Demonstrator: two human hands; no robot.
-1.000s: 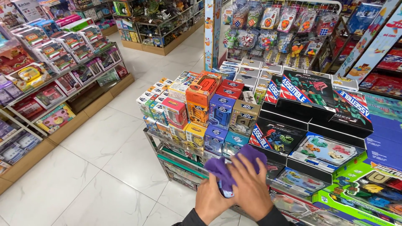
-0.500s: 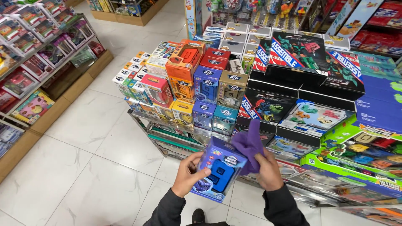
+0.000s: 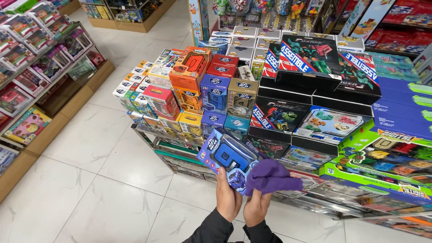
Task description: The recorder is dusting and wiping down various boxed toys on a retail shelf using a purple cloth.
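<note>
My left hand [image 3: 228, 198] grips the lower edge of a blue toy box [image 3: 228, 159] with a clear window, tilted in front of the display. My right hand [image 3: 257, 206] holds a purple cloth [image 3: 271, 177] bunched against the box's right side. Both hands are low in the view, just in front of a metal display stand [image 3: 175, 155] stacked with toy boxes.
Small colourful toy boxes [image 3: 189, 90] are stacked on the left of the stand, large black boxes [image 3: 310, 72] and green boxes [image 3: 387, 157] on the right. A wooden shelf unit [image 3: 40, 90] with boxed toys lines the left. A white tiled floor [image 3: 90, 180] lies between them.
The blue box, absent one second ago, now sits higher and more upright in my left hand. The cloth has shifted from the box's top to its right side.
</note>
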